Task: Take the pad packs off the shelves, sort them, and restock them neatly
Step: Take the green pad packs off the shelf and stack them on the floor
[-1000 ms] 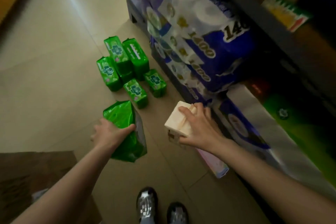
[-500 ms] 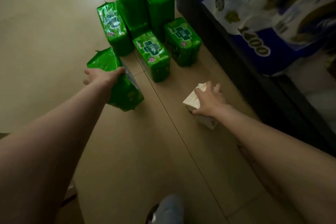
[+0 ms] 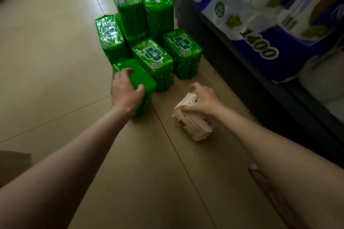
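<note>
Several green pad packs (image 3: 152, 57) stand in a cluster on the tiled floor beside the shelf. My left hand (image 3: 125, 90) grips one more green pack (image 3: 141, 78), which stands on the floor at the near left of the cluster, touching the pack beside it. My right hand (image 3: 202, 99) holds a cream-coloured pack (image 3: 191, 123) that rests on the floor to the right, apart from the green ones; fingers curl over its top.
A dark low shelf edge (image 3: 242, 80) runs along the right, with large blue and white toilet roll bundles (image 3: 270, 15) on it. A brown cardboard piece (image 3: 13, 165) lies at the lower left. Beige floor tiles (image 3: 46, 61) stretch to the left.
Both hands moved forward and down. The green pack went from held in the air to standing on the floor against the cluster; the cream pack came down onto the floor.
</note>
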Tool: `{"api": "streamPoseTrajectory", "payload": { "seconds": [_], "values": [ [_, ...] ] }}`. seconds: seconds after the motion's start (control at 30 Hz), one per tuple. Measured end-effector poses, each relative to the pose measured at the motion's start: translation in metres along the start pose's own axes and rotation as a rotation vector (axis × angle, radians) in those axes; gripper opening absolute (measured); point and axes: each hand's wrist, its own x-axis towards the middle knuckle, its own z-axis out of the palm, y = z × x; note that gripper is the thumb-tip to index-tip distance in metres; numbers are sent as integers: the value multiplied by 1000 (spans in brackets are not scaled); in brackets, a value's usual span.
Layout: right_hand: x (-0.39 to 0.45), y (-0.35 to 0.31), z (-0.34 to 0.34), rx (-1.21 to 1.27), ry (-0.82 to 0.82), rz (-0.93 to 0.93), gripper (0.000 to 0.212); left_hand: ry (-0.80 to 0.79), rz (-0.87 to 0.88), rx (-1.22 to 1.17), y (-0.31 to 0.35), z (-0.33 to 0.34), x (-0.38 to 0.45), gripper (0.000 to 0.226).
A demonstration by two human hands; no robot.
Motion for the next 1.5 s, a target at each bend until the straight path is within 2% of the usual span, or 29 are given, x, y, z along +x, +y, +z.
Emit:
{"api": "streamPoseTrajectory", "payload": {
  "seconds": [0.07,0.13,0.2,0.27,0.33,0.4,0.47,0.57,0.6,0.77,0.87,0.93,1.07,1.17,1.27,1.33,1.4,1.47,1.5],
  "values": [
    [-13,6,-28,366,-47,47,77,-229,62,-215,17,2,-19,62],
    [-28,8,-56,645,-155,49,71,-528,-53,-407,33,1,-34,78],
    [-40,9,-78,783,-256,15,70,-760,-231,-559,44,-3,-43,95],
    [-47,6,-91,878,-309,-14,71,-914,-313,-671,51,-12,-50,107],
    [-55,7,-96,997,-360,-28,65,-998,-268,-706,58,-15,-57,116],
    [-65,9,-97,1090,-386,-30,55,-935,-224,-707,68,-14,-65,110],
    [-76,10,-100,1133,-330,10,42,-742,-97,-559,80,-12,-74,105],
    [-88,18,-98,1106,-326,100,61,-426,381,48,85,-5,-80,111],
    [-92,21,-96,1082,-359,121,65,-356,497,153,87,-4,-84,108],
    [-102,40,-84,1201,-366,149,68,-284,747,57,99,-1,-98,97],
    [-105,49,-79,1287,-451,119,70,-359,703,-98,102,1,-99,91],
    [-106,53,-74,1361,-522,67,74,-379,585,-279,101,2,-96,84],
    [-100,49,-67,1458,-510,50,72,-402,25,-723,91,-3,-84,62],
    [-92,38,-62,1298,-507,43,89,-437,-281,-963,77,-5,-81,58],
    [-88,21,-55,1113,-557,12,82,-482,-392,-1069,61,-1,-81,47],
    [-80,5,-48,1076,-451,35,80,-441,-412,-1022,50,-1,-76,39],
    [-71,-11,-36,821,-190,54,88,-251,-293,-589,32,-1,-64,37],
    [-61,-16,-21,198,89,21,99,-83,-188,-119,12,-5,-55,45],
    [-58,-13,-14,-103,166,-33,104,-87,-190,21,4,-7,-50,50]
  ]
}}
